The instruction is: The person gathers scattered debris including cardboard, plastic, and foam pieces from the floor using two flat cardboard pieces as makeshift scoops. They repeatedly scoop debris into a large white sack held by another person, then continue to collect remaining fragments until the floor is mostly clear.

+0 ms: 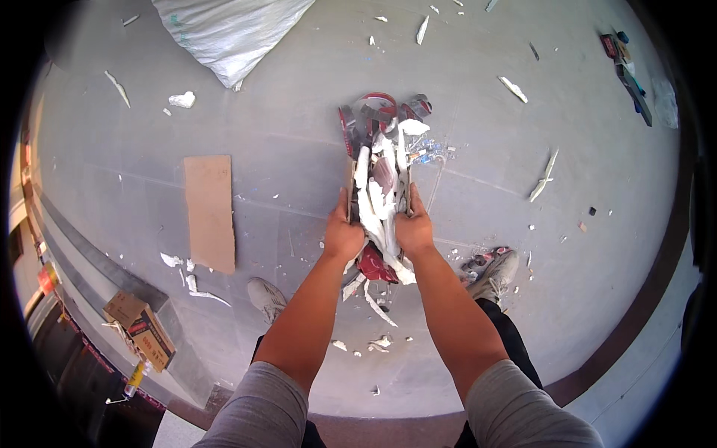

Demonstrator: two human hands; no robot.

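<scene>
My left hand (344, 234) grips a narrow brown piece of cardboard (349, 176) seen nearly edge-on, its fingers mostly hidden behind it. On the other side, my right hand (414, 231) holds a similar upright cardboard edge (409, 178). White foam-like scraps (377, 197) are squeezed between the two, along with a brownish-purple piece (384, 174). A crumpled red wrapper (376, 264) shows between my wrists. Just beyond the scraps lie curled grey-and-red strips (379, 103). Whether the two cardboard edges belong to one piece is hidden.
A flat cardboard sheet (210, 214) lies on the left floor. A white woven sack (230, 36) sits at the far side. Tools (629, 78) lie far right; a cardboard box (140, 331) stands lower left. White scraps are scattered around, near my shoes (494, 278).
</scene>
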